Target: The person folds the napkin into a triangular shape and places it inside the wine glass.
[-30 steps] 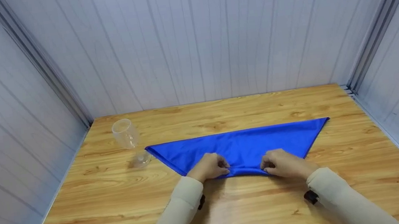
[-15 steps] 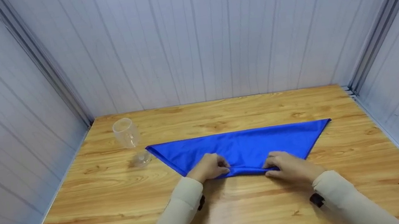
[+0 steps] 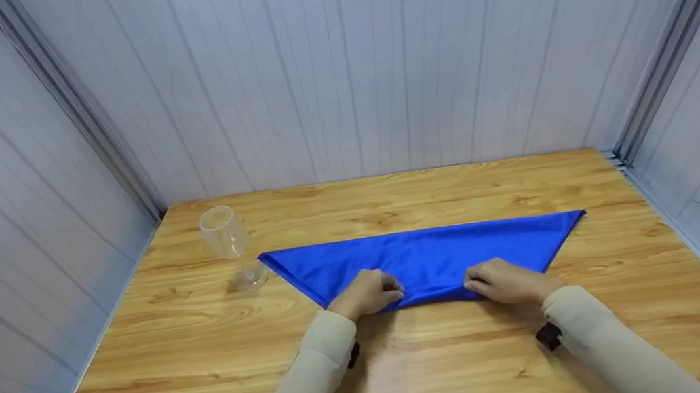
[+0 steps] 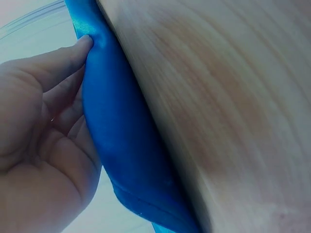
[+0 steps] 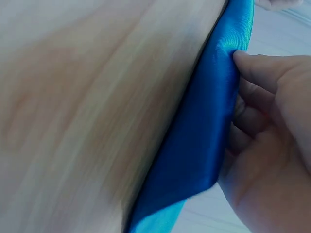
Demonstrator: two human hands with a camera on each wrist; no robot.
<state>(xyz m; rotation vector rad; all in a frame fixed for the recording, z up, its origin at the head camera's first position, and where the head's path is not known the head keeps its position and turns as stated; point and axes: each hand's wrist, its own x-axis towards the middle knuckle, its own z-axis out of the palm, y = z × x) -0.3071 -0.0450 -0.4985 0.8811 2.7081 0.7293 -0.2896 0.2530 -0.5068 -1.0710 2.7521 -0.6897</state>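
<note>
A blue cloth napkin (image 3: pixel 426 254) lies folded on the table, its long straight edge at the back and slanted sides narrowing to the front. My left hand (image 3: pixel 367 292) pinches the rolled front edge left of centre. In the left wrist view the left thumb (image 4: pixel 83 43) presses on the blue fold, the fingers curled behind it. My right hand (image 3: pixel 506 281) pinches the same edge farther right. The right wrist view shows the right thumb (image 5: pixel 243 60) against the napkin (image 5: pixel 204 116), with the other fingers curled behind and partly hidden.
A clear stemmed glass (image 3: pixel 225 234) stands upright on the wooden table (image 3: pixel 208 353), close to the napkin's left corner. Pale panel walls (image 3: pixel 332 69) enclose the table at the back and both sides.
My right thumb and fingers parted at the front edge half a second ago and have closed on the fold again. The left hand has kept its pinch in the same place.
</note>
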